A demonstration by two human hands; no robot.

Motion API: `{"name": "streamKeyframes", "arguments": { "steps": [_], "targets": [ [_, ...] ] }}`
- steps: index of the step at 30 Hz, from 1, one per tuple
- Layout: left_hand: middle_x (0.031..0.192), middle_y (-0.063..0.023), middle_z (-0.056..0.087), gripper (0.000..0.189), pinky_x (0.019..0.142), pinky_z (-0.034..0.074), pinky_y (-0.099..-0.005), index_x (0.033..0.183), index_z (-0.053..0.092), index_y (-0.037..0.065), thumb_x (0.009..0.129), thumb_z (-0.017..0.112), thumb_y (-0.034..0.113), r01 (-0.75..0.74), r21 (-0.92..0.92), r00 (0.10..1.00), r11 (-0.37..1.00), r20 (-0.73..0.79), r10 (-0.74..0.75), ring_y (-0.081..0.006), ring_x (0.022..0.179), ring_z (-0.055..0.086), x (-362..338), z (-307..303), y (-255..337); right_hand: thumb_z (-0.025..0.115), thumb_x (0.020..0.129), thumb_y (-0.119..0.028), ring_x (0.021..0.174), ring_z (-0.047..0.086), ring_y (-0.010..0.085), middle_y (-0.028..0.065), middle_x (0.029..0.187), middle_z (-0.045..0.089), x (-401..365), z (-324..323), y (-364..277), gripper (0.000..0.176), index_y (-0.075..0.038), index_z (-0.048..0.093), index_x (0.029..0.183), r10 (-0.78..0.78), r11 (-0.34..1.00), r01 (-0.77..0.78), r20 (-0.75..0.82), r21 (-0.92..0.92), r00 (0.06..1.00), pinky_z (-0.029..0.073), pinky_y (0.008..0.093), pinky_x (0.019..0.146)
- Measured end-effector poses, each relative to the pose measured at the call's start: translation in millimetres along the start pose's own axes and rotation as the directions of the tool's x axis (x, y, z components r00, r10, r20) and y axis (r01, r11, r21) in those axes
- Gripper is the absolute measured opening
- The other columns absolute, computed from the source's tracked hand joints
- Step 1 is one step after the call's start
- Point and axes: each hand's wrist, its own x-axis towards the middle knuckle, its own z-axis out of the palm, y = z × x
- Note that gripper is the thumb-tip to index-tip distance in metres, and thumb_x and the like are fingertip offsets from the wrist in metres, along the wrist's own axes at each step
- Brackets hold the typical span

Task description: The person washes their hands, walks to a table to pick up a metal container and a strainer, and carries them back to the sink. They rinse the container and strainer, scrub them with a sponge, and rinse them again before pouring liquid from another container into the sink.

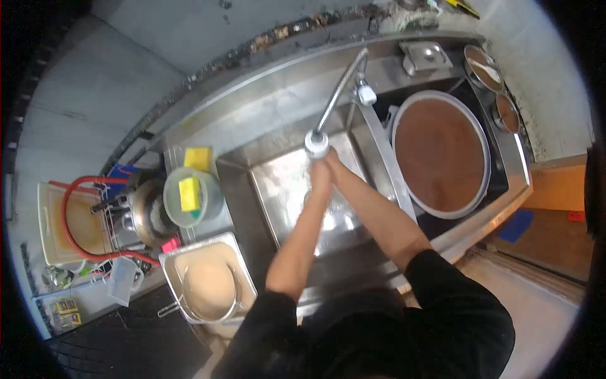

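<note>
Both forearms reach forward over a steel sink basin (303, 170). My left hand (320, 174) and my right hand (332, 162) meet just below the white head of a faucet (317, 144), which hangs on a flexible metal hose. The hands touch or overlap each other under the faucet head. Their fingers are blurred and partly hidden, so whether they are spread or closed does not show, nor whether anything lies between them. The basin floor below looks wet and shiny.
Right of the sink stands a large round tub of brown liquid (440, 155). On the left are a green bucket with yellow sponges (214, 201), a steel tray (247, 271) holding a strainer (209, 288), a red hose (71, 221) and a pan (151, 211). Small bowls sit back right.
</note>
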Motion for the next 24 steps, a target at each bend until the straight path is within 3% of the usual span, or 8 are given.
{"name": "streamKeyframes", "arguments": {
  "steps": [1,4,7,13,15,17,22,24],
  "targets": [
    [0.125,-0.0173,0.054,0.048,0.095,0.039,-0.0362,0.122,0.052,-0.003,0.095,0.041,0.036,-0.066,-0.142,0.998,0.988,-0.014,0.064,-0.0252,0.116,0.05,11.8,2.3,-3.0,0.046,0.094,-0.046,0.14,0.02,0.0233,0.0158,0.151,0.025,6.2,-2.0,-13.6,0.069,-0.001,0.029,0.144,0.144,0.987,-0.143,-0.007,0.075,0.99,0.017,0.0345,0.113],
    [0.131,-0.0205,0.049,0.052,0.104,0.034,-0.0365,0.133,0.042,0.001,0.095,0.043,0.036,-0.247,-0.531,0.969,0.81,-0.117,0.219,-0.0282,0.127,0.043,72.3,-6.4,-17.0,0.046,0.094,-0.047,0.135,0.03,0.0241,0.0132,0.146,0.033,6.0,23.4,37.9,0.064,0.0,0.039,0.137,-0.615,0.754,0.65,0.242,-0.1,0.751,0.023,0.0354,0.11],
    [0.126,-0.0179,0.052,0.047,0.103,0.038,-0.041,0.119,0.049,0.004,0.093,0.044,0.043,0.012,-0.436,0.985,0.9,0.161,0.065,-0.027,0.12,0.049,57.9,6.2,-25.9,0.048,0.092,-0.043,0.129,0.032,0.024,0.0157,0.14,0.033,29.7,-0.8,8.4,0.057,0.001,0.045,0.128,-0.377,0.781,0.447,0.241,-0.437,0.894,0.023,0.0352,0.107],
    [0.096,-0.0086,0.066,0.019,0.077,0.054,-0.0282,0.1,0.062,0.003,0.093,0.051,0.015,0.351,-0.516,0.585,0.782,0.772,0.247,-0.0192,0.081,0.065,172.7,-12.7,-112.5,0.047,0.093,-0.04,0.111,0.042,0.023,0.0135,0.12,0.045,-67.2,34.9,37.3,0.045,-0.001,0.051,0.115,-0.651,-0.083,0.921,0.72,-0.382,0.24,0.032,0.0353,0.096],
    [0.095,-0.0076,0.066,0.015,0.075,0.053,-0.0343,0.099,0.062,0.004,0.085,0.058,0.009,-0.582,-0.049,0.61,0.812,0.634,0.476,-0.0181,0.083,0.064,165.8,-8.0,-126.1,0.047,0.093,-0.039,0.104,0.046,0.0227,0.0127,0.114,0.049,-29.3,16.2,27.2,0.041,-0.002,0.054,0.11,-0.717,0.035,0.83,0.564,-0.557,0.408,0.035,0.0353,0.093],
    [0.095,-0.0071,0.066,0.016,0.074,0.052,-0.0374,0.098,0.063,0.004,0.082,0.062,0.006,-0.837,0.276,0.529,0.472,0.626,0.573,-0.0175,0.084,0.064,153.3,-10.7,-135.6,0.046,0.094,-0.038,0.098,0.049,0.0224,0.012,0.107,0.052,-4.1,3.4,22.3,0.038,-0.003,0.056,0.106,-0.74,0.126,0.77,0.457,-0.626,0.493,0.038,0.0353,0.089],
    [0.09,-0.0111,0.063,0.042,0.077,0.05,-0.0384,0.101,0.058,0.002,0.085,0.048,0.041,0.174,-0.357,0.765,0.918,0.636,0.103,-0.0232,0.086,0.061,129.7,-5.9,-49.1,0.045,0.094,-0.035,0.083,0.058,0.0215,0.0102,0.091,0.062,35.5,8.9,31.0,0.034,-0.005,0.061,0.095,-0.866,-0.009,0.82,0.414,-0.573,0.28,0.045,0.0353,0.08],
    [0.086,-0.0129,0.062,0.066,0.078,0.049,-0.0383,0.103,0.055,0.002,0.09,0.037,0.064,0.336,-0.613,0.802,0.715,0.585,0.125,-0.0265,0.086,0.059,56.8,1.7,-39.7,0.042,0.097,-0.038,0.078,0.06,0.0192,0.0101,0.083,0.064,80.6,10.2,2.3,0.041,-0.004,0.062,0.085,-0.685,0.595,0.672,0.159,-0.44,0.711,0.047,0.0308,0.077]
  ]
}}
